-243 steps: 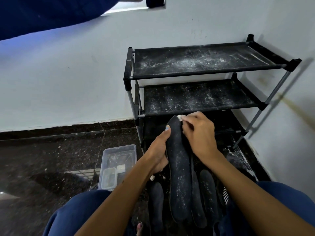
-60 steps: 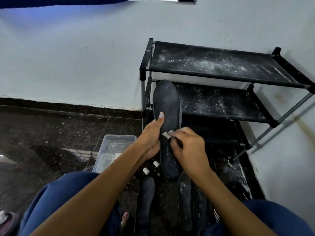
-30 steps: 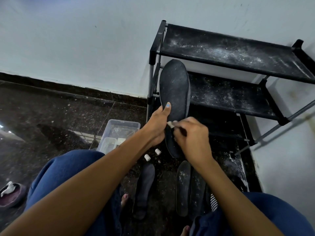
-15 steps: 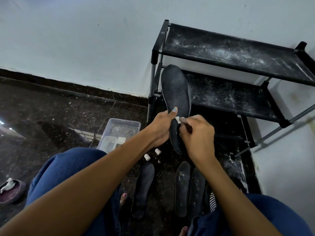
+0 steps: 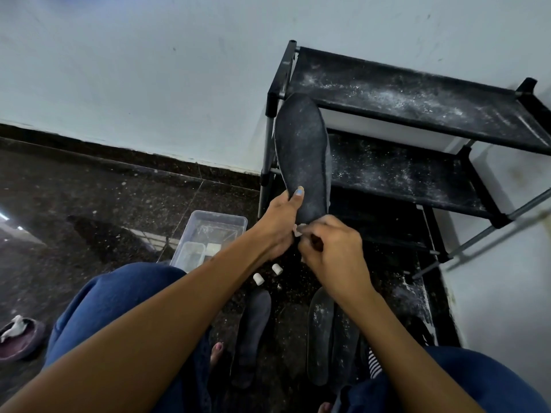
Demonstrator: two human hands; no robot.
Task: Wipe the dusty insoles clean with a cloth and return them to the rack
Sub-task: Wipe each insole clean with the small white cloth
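Note:
A dark grey insole (image 5: 301,150) stands upright in front of the black rack (image 5: 417,99), toe end up. My left hand (image 5: 278,222) grips its lower part, thumb across the front. My right hand (image 5: 331,251) pinches a small white cloth wad (image 5: 299,230) against the insole's heel end. Three more insoles lie on the floor between my knees: one on the left (image 5: 253,332), two side by side on the right (image 5: 320,329). The rack's fabric shelves are speckled with white dust.
A clear plastic box (image 5: 208,236) with small containers sits on the dark floor to the left of my hands. Two small white rolls (image 5: 267,274) lie near it. A purple dish with a white scrap (image 5: 18,338) sits at far left. White walls enclose the rack.
My right hand with the cloth has slid down the insole towards its heel end. The left hand keeps its hold on the upright insole.

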